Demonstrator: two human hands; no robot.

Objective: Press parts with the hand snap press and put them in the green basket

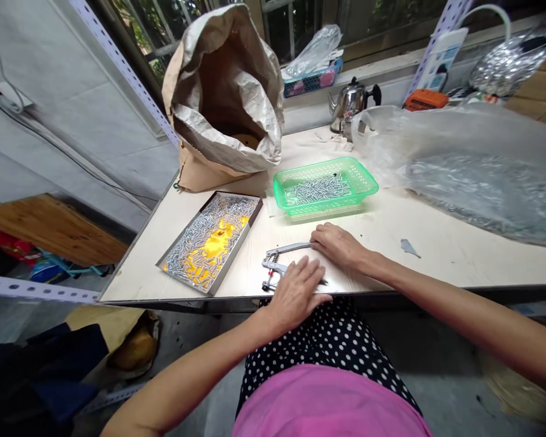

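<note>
A metal plier-like hand tool (279, 262) lies on the white table (437, 243) near its front edge. My left hand (295, 291) rests flat over the tool's lower handle, fingers spread. My right hand (337, 243) lies palm down at the end of the upper handle, fingers loosely curled and touching it. Left of the tool, a metal tray (173, 258) with a yellow lining holds several small silver parts. Behind the hands stands a green plastic basket (359, 176) with more of the same small silver parts.
A large open paper sack (227, 97) stands at the back left. A bulky clear plastic bag (473, 164) fills the right side. A steel kettle (348, 106) and a blue basket (312, 82) sit by the window. A small grey scrap (409, 247) lies to the right.
</note>
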